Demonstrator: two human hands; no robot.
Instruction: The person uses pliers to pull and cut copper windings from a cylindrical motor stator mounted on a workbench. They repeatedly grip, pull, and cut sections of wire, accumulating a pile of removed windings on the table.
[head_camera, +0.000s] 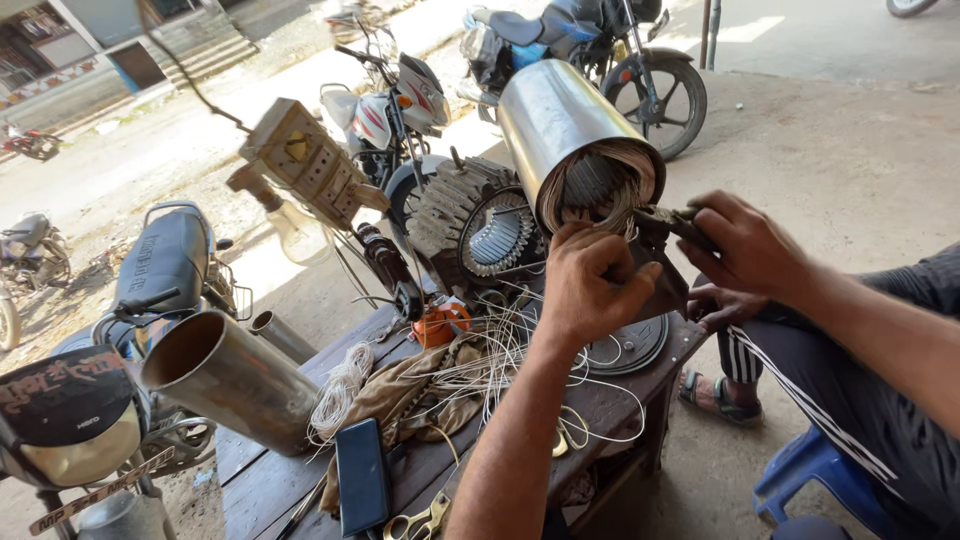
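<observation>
A shiny steel motor stator cylinder lies tilted on the wooden table, its open end with copper winding facing me. My left hand is curled at the lower rim of that opening, fingers pinched on the winding wires. To its right, my right hand grips dark pliers whose jaws touch the winding's edge. Loose pale wire strands spill from the stator across the table.
A finned motor housing stands behind the stator. A steel tube, wire coil, dark phone, scissors and orange tool lie on the table. Another person's hand and striped trouser leg are right; motorcycles surround.
</observation>
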